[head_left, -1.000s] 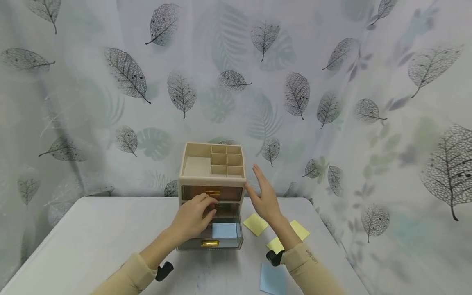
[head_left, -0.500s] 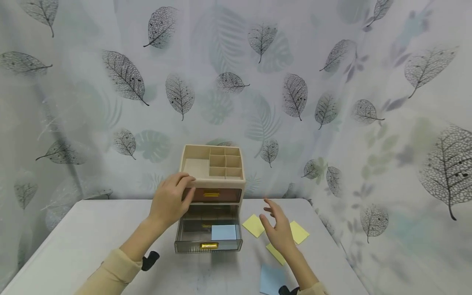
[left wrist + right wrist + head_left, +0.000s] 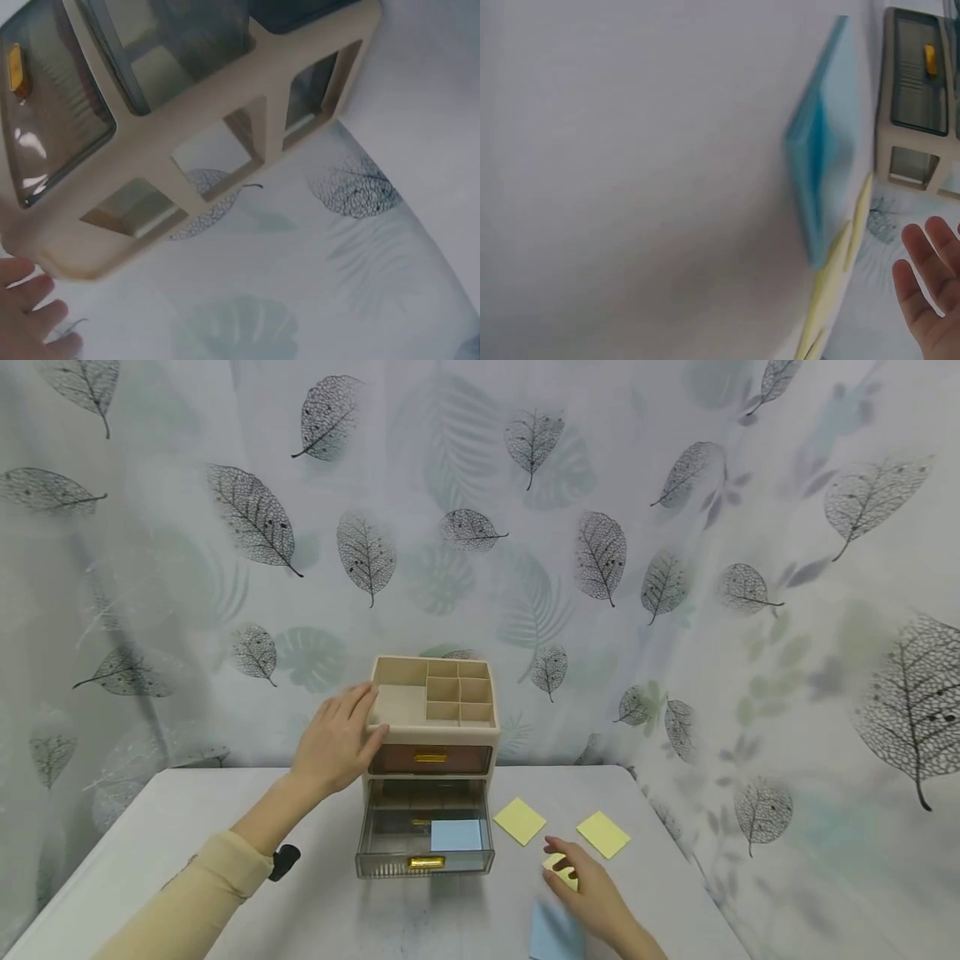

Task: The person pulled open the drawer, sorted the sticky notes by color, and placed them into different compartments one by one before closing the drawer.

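Note:
A cream desktop drawer organizer [image 3: 435, 735] stands at the middle of the table, its divided tray on top. My left hand [image 3: 330, 739] rests along its upper left edge, thumb toward the front rim; in the left wrist view its fingertips [image 3: 45, 319] lie beside a corner of the organizer. The clear middle drawer [image 3: 390, 865] is pulled out and bears light-blue sticky notes [image 3: 456, 835]. My right hand [image 3: 596, 897], fingers loosely bent, hovers over a yellow sticky note pad [image 3: 553, 862], partly hiding it. Close below lies a light-blue pad [image 3: 557, 935].
Two more yellow sticky note pads [image 3: 520, 821] lie right of the organizer, the farther one [image 3: 602, 834] beyond my right hand. The white table [image 3: 247, 860] backs onto a leaf-printed curtain [image 3: 480, 593]. The organizer's upper drawer [image 3: 431, 760] is closed.
My left hand has risen from over the pulled-out drawer to the organizer's upper left edge. The right hand has left the organizer's right side and come down toward the yellow and blue pads.

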Demonstrator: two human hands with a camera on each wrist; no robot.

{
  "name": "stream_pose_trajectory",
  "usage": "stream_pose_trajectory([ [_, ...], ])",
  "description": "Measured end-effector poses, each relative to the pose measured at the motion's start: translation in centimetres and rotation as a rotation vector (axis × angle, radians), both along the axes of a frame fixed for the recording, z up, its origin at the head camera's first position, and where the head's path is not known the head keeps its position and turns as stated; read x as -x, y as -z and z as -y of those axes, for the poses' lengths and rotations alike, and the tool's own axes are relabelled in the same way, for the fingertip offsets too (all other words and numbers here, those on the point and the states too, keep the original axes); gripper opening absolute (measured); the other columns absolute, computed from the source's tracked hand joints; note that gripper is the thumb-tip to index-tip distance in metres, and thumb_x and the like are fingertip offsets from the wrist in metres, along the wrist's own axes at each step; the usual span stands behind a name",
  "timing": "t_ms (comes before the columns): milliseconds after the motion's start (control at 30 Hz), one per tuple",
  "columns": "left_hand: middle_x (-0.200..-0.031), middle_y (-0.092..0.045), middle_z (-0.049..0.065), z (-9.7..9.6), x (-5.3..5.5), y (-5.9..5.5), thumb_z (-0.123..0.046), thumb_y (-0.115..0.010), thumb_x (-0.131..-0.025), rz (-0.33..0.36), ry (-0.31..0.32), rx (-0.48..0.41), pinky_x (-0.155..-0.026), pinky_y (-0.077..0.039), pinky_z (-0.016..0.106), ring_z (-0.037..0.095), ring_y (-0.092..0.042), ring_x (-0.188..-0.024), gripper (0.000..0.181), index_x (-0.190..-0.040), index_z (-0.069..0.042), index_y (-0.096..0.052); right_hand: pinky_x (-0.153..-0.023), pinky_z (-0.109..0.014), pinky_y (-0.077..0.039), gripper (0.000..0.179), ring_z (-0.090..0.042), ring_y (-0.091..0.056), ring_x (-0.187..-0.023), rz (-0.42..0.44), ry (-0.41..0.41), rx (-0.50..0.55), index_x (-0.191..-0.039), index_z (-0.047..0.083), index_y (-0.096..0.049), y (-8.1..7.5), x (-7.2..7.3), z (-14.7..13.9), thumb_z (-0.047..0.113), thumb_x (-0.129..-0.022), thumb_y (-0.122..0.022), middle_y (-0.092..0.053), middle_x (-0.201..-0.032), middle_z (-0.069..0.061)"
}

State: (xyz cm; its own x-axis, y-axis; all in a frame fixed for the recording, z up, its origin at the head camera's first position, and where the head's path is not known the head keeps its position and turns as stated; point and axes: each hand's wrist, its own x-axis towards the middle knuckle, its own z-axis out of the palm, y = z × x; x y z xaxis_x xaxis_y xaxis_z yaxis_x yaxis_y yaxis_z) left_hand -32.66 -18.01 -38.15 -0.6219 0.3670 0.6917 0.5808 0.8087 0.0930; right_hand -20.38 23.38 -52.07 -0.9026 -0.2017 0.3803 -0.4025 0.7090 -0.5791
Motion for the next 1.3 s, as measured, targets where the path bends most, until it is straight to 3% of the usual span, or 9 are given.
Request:
stream_pose_trajectory([
  [100,-0.165,-0.034,0.023,0.3,0.3,-0.3,-0.040,-0.051,-0.107,0.138,-0.038,0.061,-0.123,-0.025,0.062,0.044,-0.031,-0.152,0.070,-0.158,0.005,-0.035,-0.077,-0.034,-0.058,0.045,-0.019,-0.069,-0.098,0.104,-0.072,-0.056,-0.141,0.004,-0.059,0.4,-0.6,-1.1,0.022,-0.102,-0.069,-0.068,-0.126,-0.010],
  [200,-0.170,-0.023,0.021,0.5,0.5,-0.4,-0.044,-0.046,-0.109,0.213,-0.047,0.102,-0.125,-0.018,0.061,0.042,-0.020,-0.157,0.075,-0.162,0.004,-0.025,-0.076,-0.033,-0.058,0.046,-0.019,-0.069,-0.098,0.167,-0.133,-0.122,-0.139,0.001,-0.058,0.8,-1.0,-2.3,0.025,-0.102,-0.070,-0.067,-0.126,-0.012],
  [267,-0.171,-0.019,0.021,0.5,0.5,-0.3,-0.044,-0.046,-0.109,0.223,-0.045,0.118,-0.126,-0.016,0.060,0.041,-0.016,-0.158,0.077,-0.163,0.004,-0.022,-0.077,-0.033,-0.058,0.049,-0.020,-0.068,-0.099,0.209,-0.145,-0.172,-0.139,0.001,-0.059,0.9,-1.3,-2.9,0.028,-0.100,-0.071,-0.067,-0.126,-0.010],
  [433,-0.171,-0.017,0.023,0.7,0.7,-0.2,-0.044,-0.047,-0.109,0.222,-0.041,0.135,-0.126,-0.018,0.058,0.042,-0.015,-0.158,0.079,-0.162,0.007,-0.019,-0.082,-0.037,-0.057,0.055,-0.014,-0.061,-0.100,0.322,-0.085,-0.301,-0.136,0.006,-0.063,1.0,-1.3,-3.9,0.038,-0.093,-0.078,-0.064,-0.122,0.001],
  [600,-0.171,-0.015,0.023,0.7,0.8,-0.3,-0.044,-0.047,-0.109,0.216,-0.037,0.153,-0.126,-0.019,0.057,0.042,-0.014,-0.158,0.079,-0.162,0.008,-0.018,-0.082,-0.036,-0.058,0.055,-0.013,-0.059,-0.099,0.329,-0.102,-0.359,-0.129,0.006,-0.067,1.2,-1.4,-4.8,0.039,-0.088,-0.083,-0.060,-0.119,0.003],
  [967,-0.171,-0.014,0.023,0.5,0.5,-0.5,-0.044,-0.046,-0.110,0.227,-0.044,0.172,-0.126,-0.020,0.057,0.042,-0.014,-0.158,0.079,-0.162,0.008,-0.018,-0.073,-0.030,-0.054,0.055,-0.010,-0.054,-0.094,0.319,-0.148,-0.347,-0.124,0.005,-0.070,1.3,-1.2,-6.1,0.042,-0.086,-0.085,-0.055,-0.113,0.001],
  [1300,-0.172,-0.013,0.021,0.5,0.5,-0.4,-0.046,-0.045,-0.109,0.234,-0.057,0.171,-0.126,-0.021,0.057,0.040,-0.013,-0.158,0.080,-0.163,0.007,-0.017,-0.078,-0.032,-0.056,0.035,-0.007,-0.054,-0.095,0.324,-0.134,-0.327,-0.109,0.017,-0.075,0.9,-1.4,-5.4,0.042,-0.087,-0.083,-0.053,-0.110,0.008],
])
